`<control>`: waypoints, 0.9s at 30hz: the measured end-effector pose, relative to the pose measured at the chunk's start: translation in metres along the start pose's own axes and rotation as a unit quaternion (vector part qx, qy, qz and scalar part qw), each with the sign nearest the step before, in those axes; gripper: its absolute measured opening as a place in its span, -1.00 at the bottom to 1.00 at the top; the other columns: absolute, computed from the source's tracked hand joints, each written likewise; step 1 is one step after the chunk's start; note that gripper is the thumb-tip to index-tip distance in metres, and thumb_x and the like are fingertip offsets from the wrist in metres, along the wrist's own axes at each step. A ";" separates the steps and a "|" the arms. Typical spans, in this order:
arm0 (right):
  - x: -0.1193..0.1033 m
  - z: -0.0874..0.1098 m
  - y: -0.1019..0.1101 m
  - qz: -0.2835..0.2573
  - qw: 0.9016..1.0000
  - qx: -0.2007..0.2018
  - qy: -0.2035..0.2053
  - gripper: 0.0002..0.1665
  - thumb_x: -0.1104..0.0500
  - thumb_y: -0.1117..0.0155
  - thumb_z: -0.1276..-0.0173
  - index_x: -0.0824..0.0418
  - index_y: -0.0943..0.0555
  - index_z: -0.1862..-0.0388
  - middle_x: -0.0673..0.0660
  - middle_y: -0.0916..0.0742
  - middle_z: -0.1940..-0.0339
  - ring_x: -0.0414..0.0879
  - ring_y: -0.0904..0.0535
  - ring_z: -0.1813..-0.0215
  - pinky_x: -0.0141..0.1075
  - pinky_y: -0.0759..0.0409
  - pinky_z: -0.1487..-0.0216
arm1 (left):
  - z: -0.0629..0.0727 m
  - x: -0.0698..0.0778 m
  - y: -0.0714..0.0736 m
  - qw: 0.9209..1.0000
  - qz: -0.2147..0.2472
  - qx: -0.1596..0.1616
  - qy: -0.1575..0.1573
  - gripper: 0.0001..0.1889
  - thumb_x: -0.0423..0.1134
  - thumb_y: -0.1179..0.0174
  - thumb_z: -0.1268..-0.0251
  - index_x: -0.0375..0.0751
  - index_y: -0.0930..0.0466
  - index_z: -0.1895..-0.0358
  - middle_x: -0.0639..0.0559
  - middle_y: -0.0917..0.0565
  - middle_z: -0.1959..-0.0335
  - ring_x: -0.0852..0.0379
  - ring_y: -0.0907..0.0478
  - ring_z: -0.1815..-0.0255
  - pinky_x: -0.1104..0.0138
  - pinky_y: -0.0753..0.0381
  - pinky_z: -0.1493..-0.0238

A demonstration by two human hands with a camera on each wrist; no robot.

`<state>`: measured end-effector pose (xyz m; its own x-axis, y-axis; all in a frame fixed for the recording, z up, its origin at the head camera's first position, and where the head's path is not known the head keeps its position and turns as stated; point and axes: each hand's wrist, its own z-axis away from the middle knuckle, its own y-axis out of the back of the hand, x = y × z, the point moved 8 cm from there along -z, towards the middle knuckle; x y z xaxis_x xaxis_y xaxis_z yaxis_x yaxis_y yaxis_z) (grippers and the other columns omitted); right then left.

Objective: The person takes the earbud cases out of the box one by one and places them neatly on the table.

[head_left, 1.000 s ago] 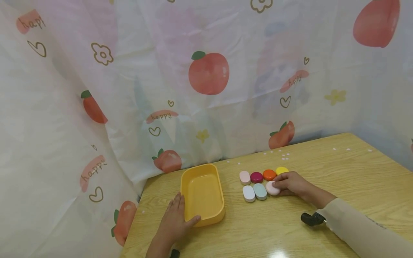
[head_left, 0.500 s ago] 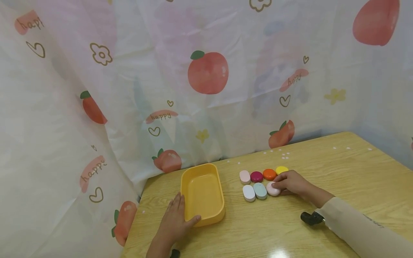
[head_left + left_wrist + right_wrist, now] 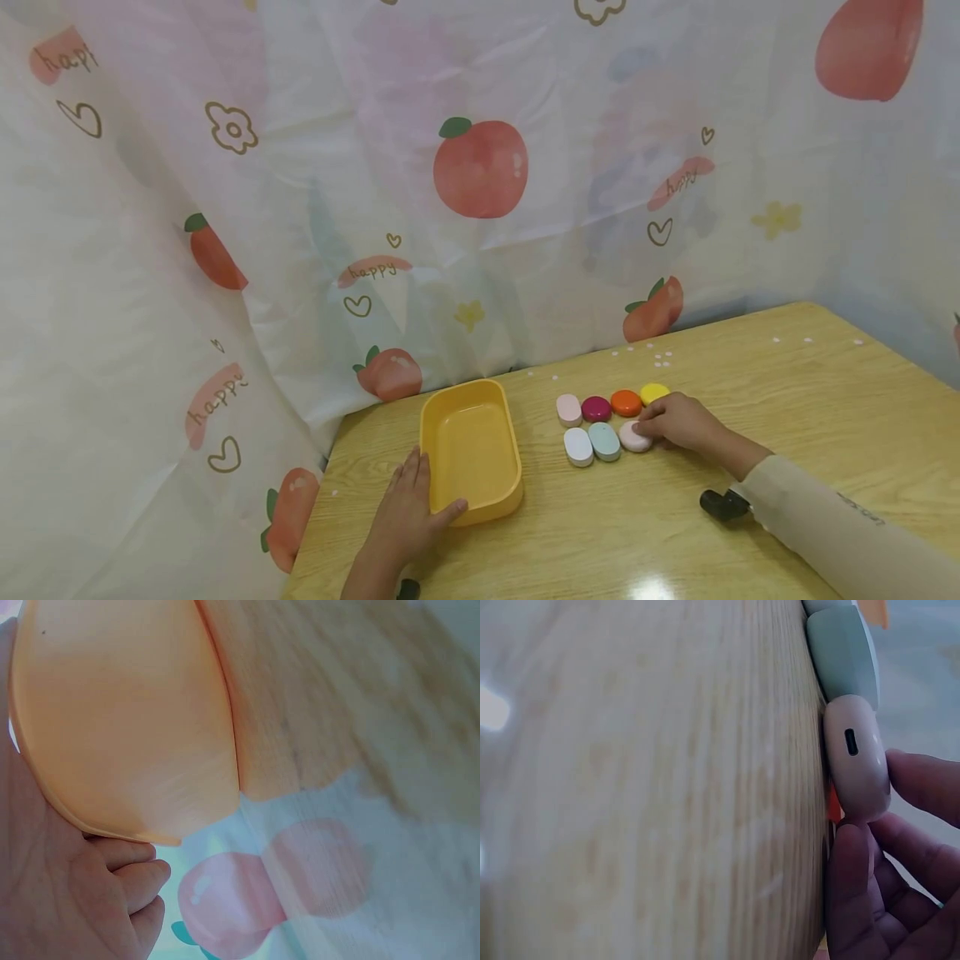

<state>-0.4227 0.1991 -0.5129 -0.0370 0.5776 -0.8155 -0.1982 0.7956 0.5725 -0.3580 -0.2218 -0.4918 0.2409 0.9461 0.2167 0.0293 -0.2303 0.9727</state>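
In the head view my right hand [image 3: 686, 423] pinches a pale pink round case [image 3: 635, 436] at the right end of the front row. The right wrist view shows a small charging slot in the side of this pink case [image 3: 857, 759], like an earbud case. One finger touches its upper face, and the thumb [image 3: 850, 859] its lower end. A mint green case [image 3: 604, 442] sits beside it, then a white one [image 3: 578, 447]. My left hand [image 3: 405, 508] rests with extended fingers against the near left corner of a yellow box [image 3: 512, 500].
Behind the front row lie a pale pink oblong case [image 3: 568, 409], a magenta one [image 3: 596, 408], an orange one [image 3: 626, 403] and a yellow one [image 3: 654, 394]. Small white specks dot the wooden table [image 3: 750, 400]. A fruit-print curtain [image 3: 555, 275] hangs along its back edge.
The head view has shifted slightly. My right hand stays at the pale pink round case, which barely moves. The left hand keeps its place on the box.
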 end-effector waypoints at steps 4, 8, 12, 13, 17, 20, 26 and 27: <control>-0.001 -0.001 -0.002 0.004 1.000 -0.005 0.002 -0.75 0.10 -0.38 -0.28 0.30 -0.70 0.25 0.03 -0.65 0.42 -0.08 -0.53 0.39 -0.20 -0.57 0.34 | 0.000 0.000 0.001 1.000 -0.002 -0.001 0.001 0.13 0.53 0.09 -0.19 -0.45 -0.03 -0.49 -0.25 0.01 -0.54 -0.16 0.03 -0.52 -0.02 0.01 -0.45; 0.001 0.001 -0.001 0.001 1.000 -0.008 0.002 -0.77 0.12 -0.37 -0.29 0.29 -0.70 0.26 0.03 -0.65 0.43 -0.08 -0.53 0.38 -0.20 -0.57 0.33 | 0.000 0.003 0.000 1.000 -0.001 0.001 -0.004 0.12 0.51 0.08 -0.20 -0.46 -0.03 -0.49 -0.27 0.01 -0.54 -0.17 0.03 -0.52 -0.02 0.01 -0.45; 0.007 0.003 0.001 0.002 1.000 -0.010 0.000 -0.77 0.12 -0.36 -0.29 0.29 -0.70 0.26 0.03 -0.64 0.42 -0.07 -0.53 0.37 -0.20 -0.57 0.33 | 0.001 0.009 0.000 1.000 0.001 -0.003 -0.007 0.13 0.52 0.08 -0.20 -0.47 -0.04 -0.48 -0.27 0.02 -0.54 -0.20 0.03 -0.51 -0.04 -0.02 -0.44; 0.008 0.003 0.001 0.004 1.000 -0.010 0.003 -0.77 0.11 -0.36 -0.30 0.29 -0.70 0.26 0.03 -0.65 0.41 -0.07 -0.53 0.36 -0.21 -0.56 0.33 | 0.001 0.010 0.001 1.000 -0.001 -0.001 -0.008 0.14 0.53 0.09 -0.19 -0.47 -0.04 -0.48 -0.27 0.01 -0.54 -0.20 0.02 -0.51 -0.04 -0.03 -0.44; 0.008 -0.001 0.001 0.011 1.000 -0.011 0.015 -0.75 0.07 -0.35 -0.31 0.26 -0.70 0.25 0.03 -0.64 0.40 -0.06 -0.50 0.34 -0.24 -0.52 0.34 | -0.004 0.010 0.009 1.000 -0.013 0.013 -0.017 0.18 0.58 0.15 -0.15 -0.48 -0.06 -0.47 -0.27 -0.01 -0.53 -0.19 0.01 -0.51 -0.02 -0.01 -0.45; 0.009 -0.002 0.006 0.011 1.000 -0.007 0.015 -0.74 0.06 -0.35 -0.32 0.26 -0.70 0.25 0.03 -0.64 0.39 -0.05 -0.50 0.33 -0.24 -0.53 0.34 | -0.009 0.011 0.010 0.999 -0.021 0.021 -0.030 0.18 0.60 0.19 -0.14 -0.47 -0.07 -0.47 -0.27 -0.02 -0.53 -0.17 0.00 -0.51 0.02 0.02 -0.46; 0.010 0.002 0.010 0.007 1.000 -0.012 0.003 -0.71 0.06 -0.34 -0.33 0.30 -0.70 0.19 0.05 -0.66 0.33 -0.05 -0.52 0.29 -0.22 -0.58 0.30 | -0.010 0.014 0.005 0.999 -0.017 0.018 -0.034 0.19 0.60 0.17 -0.13 -0.50 -0.09 -0.46 -0.30 -0.03 -0.52 -0.16 0.00 -0.51 0.03 0.04 -0.46; 0.009 0.003 0.009 0.008 1.000 -0.014 0.005 -0.70 0.07 -0.33 -0.34 0.30 -0.70 0.19 0.06 -0.66 0.33 -0.05 -0.52 0.29 -0.22 -0.58 0.30 | -0.009 0.014 0.005 0.999 -0.016 0.017 -0.032 0.19 0.59 0.16 -0.13 -0.51 -0.09 -0.45 -0.31 -0.04 -0.52 -0.16 0.00 -0.51 0.02 0.03 -0.46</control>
<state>-0.4216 0.2127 -0.5150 -0.0501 0.5880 -0.8073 -0.2247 0.7810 0.5828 -0.3634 -0.2077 -0.4837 0.3004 0.9368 0.1794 0.0712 -0.2096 0.9752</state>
